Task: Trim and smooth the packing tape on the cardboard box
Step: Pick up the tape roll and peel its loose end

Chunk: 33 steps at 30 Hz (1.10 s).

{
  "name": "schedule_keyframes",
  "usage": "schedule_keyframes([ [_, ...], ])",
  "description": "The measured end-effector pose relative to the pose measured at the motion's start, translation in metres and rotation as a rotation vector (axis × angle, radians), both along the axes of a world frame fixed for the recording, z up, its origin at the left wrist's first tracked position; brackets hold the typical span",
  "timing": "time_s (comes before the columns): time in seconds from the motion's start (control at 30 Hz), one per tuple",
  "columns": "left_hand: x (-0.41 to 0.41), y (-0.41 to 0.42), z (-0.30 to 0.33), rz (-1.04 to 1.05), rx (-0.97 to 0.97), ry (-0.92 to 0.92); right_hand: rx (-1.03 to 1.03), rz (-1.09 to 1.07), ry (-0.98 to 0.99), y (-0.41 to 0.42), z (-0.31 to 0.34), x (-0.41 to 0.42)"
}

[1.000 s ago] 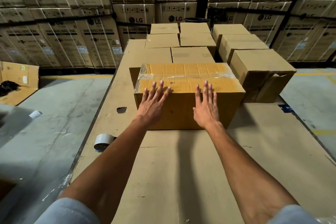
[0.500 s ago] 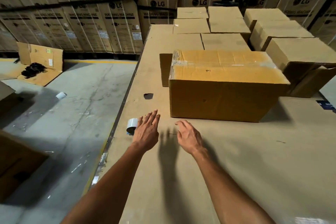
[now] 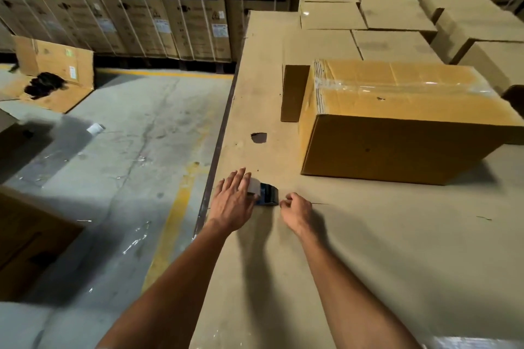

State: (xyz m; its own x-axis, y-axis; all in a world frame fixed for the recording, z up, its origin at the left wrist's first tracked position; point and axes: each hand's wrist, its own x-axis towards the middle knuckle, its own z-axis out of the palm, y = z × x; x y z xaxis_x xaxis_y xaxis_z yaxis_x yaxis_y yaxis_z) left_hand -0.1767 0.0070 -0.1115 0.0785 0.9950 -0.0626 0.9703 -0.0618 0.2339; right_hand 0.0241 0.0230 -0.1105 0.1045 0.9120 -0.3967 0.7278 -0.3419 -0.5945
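Our left hand point(image 3: 232, 201) covers the tape roll point(image 3: 262, 193), fingers spread; right hand point(image 3: 296, 211) curls empty; we should grip firmly before lifting.

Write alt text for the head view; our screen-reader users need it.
A person's left hand rests on a tape roll at the edge of a cardboard-covered table, the right hand loosely curled just beside it. Farther back sits a taped cardboard box, with plain cartons behind.
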Motion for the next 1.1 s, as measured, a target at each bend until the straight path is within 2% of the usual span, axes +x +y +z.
schedule_keyframes([
  [0.17, -0.008, 0.013, -0.012, -0.026, -0.016, -0.076, -0.107, -0.078, -0.083, 0.014, 0.000, -0.010],
  [0.3, -0.010, 0.018, -0.019, -0.068, 0.020, -0.157, -0.189, -0.168, 0.021, 0.027, -0.009, -0.022],
  [0.47, -0.012, 0.015, -0.020, -0.067, 0.064, -0.329, -0.181, -0.291, 0.089, 0.050, -0.093, -0.006],
  [0.7, -0.019, 0.016, -0.035, -0.041, 0.049, -0.457, -0.096, -0.369, 0.213, 0.026, -0.030, -0.031],
  [0.87, -0.023, 0.014, -0.039, -0.009, 0.048, -0.530, -0.081, -0.384, 0.240, 0.028, -0.028, -0.032],
  [1.1, -0.030, 0.015, -0.038, -0.003, 0.028, -0.563, -0.051, -0.429, 0.493, 0.023, -0.030, -0.029],
])
